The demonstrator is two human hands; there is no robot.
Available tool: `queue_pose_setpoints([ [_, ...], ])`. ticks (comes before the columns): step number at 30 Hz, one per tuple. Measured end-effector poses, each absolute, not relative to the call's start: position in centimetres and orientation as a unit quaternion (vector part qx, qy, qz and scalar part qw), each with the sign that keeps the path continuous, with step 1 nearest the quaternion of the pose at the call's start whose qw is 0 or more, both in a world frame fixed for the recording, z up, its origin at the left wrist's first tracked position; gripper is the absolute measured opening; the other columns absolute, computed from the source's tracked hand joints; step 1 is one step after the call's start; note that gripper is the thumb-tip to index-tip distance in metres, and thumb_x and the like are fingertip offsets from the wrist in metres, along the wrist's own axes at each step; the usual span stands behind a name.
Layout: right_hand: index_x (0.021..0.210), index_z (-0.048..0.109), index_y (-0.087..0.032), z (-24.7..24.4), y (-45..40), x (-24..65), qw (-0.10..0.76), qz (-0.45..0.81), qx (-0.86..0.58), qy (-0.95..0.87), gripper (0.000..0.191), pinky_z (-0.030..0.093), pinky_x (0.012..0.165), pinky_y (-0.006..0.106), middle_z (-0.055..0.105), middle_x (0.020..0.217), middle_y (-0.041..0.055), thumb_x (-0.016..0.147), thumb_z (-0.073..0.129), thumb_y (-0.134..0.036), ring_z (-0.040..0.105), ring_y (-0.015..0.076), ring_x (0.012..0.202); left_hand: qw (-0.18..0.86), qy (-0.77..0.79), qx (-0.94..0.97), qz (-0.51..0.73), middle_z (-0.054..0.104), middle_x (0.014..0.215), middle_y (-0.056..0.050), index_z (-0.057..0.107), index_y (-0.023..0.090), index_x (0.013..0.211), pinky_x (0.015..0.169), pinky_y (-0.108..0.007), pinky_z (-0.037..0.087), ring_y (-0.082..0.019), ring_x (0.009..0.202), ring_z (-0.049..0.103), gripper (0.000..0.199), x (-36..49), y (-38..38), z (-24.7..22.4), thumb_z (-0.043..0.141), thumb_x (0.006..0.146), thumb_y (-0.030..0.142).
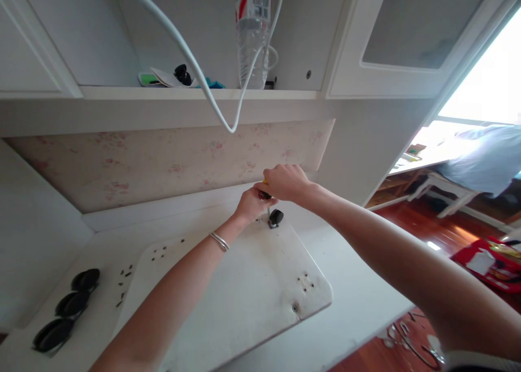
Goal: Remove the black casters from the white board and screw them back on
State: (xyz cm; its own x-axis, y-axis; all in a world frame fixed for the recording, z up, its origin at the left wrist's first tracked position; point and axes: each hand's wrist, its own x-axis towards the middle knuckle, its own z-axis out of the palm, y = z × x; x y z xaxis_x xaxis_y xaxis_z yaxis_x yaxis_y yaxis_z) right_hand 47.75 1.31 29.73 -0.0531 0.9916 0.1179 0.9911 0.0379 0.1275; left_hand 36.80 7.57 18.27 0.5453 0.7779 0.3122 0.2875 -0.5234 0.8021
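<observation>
Both hands meet around a screwdriver with a yellow and black handle, mostly hidden by my fingers. My right hand is closed over the top of the handle. Just below it, my left hand has its fingers closed at the lower handle. The thin shaft points down to the plate of a black caster wheel. That caster sits at the far right corner of a white board lying flat, with screw holes near its other corners.
Three black casters stand in a row at left, beside several loose screws. Above, a white cable hangs in front of a shelf with a plastic bottle. A red toolbox lies on the floor at right.
</observation>
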Motion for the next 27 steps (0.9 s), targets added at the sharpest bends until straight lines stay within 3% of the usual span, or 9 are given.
queue_pose_setpoints([
  [3, 0.113, 0.064, -0.014, 30.5, 1.5, 48.0, 0.038, 0.067, 0.664, 0.744, 0.038, 0.043, 0.072, 0.038, 0.066, 0.105, 0.0211, 0.093, 0.041, -0.037, 0.064, 0.0327, 0.096, 0.355, 0.324, 0.812, 0.33, 0.07, 0.078, -0.003, 0.063, 0.018, 0.078, 0.065, -0.027, 0.045, -0.019, 0.075, 0.064, 0.021, 37.1, 7.8, 18.4, 0.07, 0.073, 0.037],
  [7, 0.12, 0.06, -0.029, 31.5, 1.9, 48.7, 0.08, 0.018, 0.614, 0.785, 0.034, 0.042, 0.067, 0.029, 0.066, 0.114, 0.0091, 0.088, 0.051, -0.032, 0.065, 0.0223, 0.091, 0.365, 0.306, 0.825, 0.303, 0.071, 0.082, -0.001, 0.063, 0.019, 0.084, 0.067, -0.025, 0.046, -0.017, 0.077, 0.065, 0.01, 36.9, 8.3, 18.3, 0.064, 0.075, 0.023],
  [9, 0.124, 0.057, -0.027, 31.6, 2.0, 48.5, 0.082, 0.027, 0.627, 0.774, 0.04, 0.044, 0.069, 0.033, 0.066, 0.114, 0.0118, 0.088, 0.05, -0.041, 0.064, 0.0264, 0.094, 0.362, 0.319, 0.822, 0.302, 0.07, 0.076, 0.0, 0.063, 0.019, 0.079, 0.066, -0.025, 0.045, -0.018, 0.074, 0.064, 0.012, 36.9, 8.5, 18.1, 0.068, 0.072, 0.027],
  [11, 0.125, 0.057, -0.018, 31.5, 2.0, 47.9, 0.079, 0.054, 0.655, 0.749, 0.05, 0.044, 0.073, 0.04, 0.066, 0.11, 0.0195, 0.089, 0.045, -0.051, 0.062, 0.0345, 0.099, 0.355, 0.337, 0.816, 0.307, 0.067, 0.071, 0.0, 0.062, 0.018, 0.075, 0.064, -0.026, 0.045, -0.018, 0.071, 0.063, 0.018, 37.0, 8.5, 18.0, 0.072, 0.069, 0.033],
  [13, 0.12, 0.059, -0.011, 31.4, 2.0, 47.5, 0.083, 0.069, 0.669, 0.735, 0.053, 0.044, 0.075, 0.044, 0.065, 0.107, 0.0246, 0.091, 0.04, -0.05, 0.061, 0.0383, 0.101, 0.351, 0.341, 0.815, 0.31, 0.066, 0.071, 0.0, 0.062, 0.018, 0.075, 0.064, -0.027, 0.045, -0.019, 0.07, 0.062, 0.022, 37.1, 8.4, 17.9, 0.073, 0.069, 0.037],
  [18, 0.123, 0.059, -0.022, 32.0, 2.1, 48.0, 0.127, 0.006, 0.623, 0.772, 0.039, 0.044, 0.067, 0.034, 0.068, 0.107, 0.0143, 0.086, 0.051, -0.032, 0.065, 0.0269, 0.089, 0.371, 0.294, 0.83, 0.294, 0.072, 0.089, -0.002, 0.065, 0.019, 0.091, 0.07, -0.026, 0.047, -0.018, 0.08, 0.064, 0.017, 36.7, 8.3, 18.1, 0.062, 0.078, 0.029],
  [20, 0.126, 0.057, -0.028, 32.0, 2.2, 48.2, 0.131, -0.011, 0.612, 0.78, 0.041, 0.044, 0.066, 0.032, 0.064, 0.118, 0.0115, 0.086, 0.052, -0.036, 0.065, 0.0245, 0.088, 0.373, 0.289, 0.832, 0.291, 0.072, 0.087, -0.002, 0.065, 0.019, 0.087, 0.07, -0.025, 0.047, -0.018, 0.081, 0.064, 0.013, 36.6, 8.4, 18.2, 0.062, 0.077, 0.026],
  [24, 0.133, 0.054, -0.022, 31.5, 2.2, 47.7, 0.109, 0.031, 0.663, 0.74, 0.058, 0.046, 0.074, 0.043, 0.061, 0.122, 0.0193, 0.089, 0.041, -0.056, 0.062, 0.0353, 0.101, 0.365, 0.312, 0.822, 0.307, 0.068, 0.075, 0.0, 0.064, 0.019, 0.079, 0.067, -0.027, 0.047, -0.018, 0.073, 0.062, 0.017, 37.1, 8.4, 18.0, 0.071, 0.07, 0.032],
  [27, 0.122, 0.062, -0.014, 31.3, 2.2, 47.4, 0.109, 0.053, 0.674, 0.729, 0.05, 0.044, 0.077, 0.045, 0.064, 0.109, 0.023, 0.092, 0.04, -0.047, 0.06, 0.0376, 0.103, 0.368, 0.306, 0.821, 0.311, 0.067, 0.073, 0.0, 0.063, 0.018, 0.077, 0.066, -0.027, 0.047, -0.018, 0.07, 0.061, 0.02, 37.4, 8.3, 18.2, 0.072, 0.07, 0.035],
])
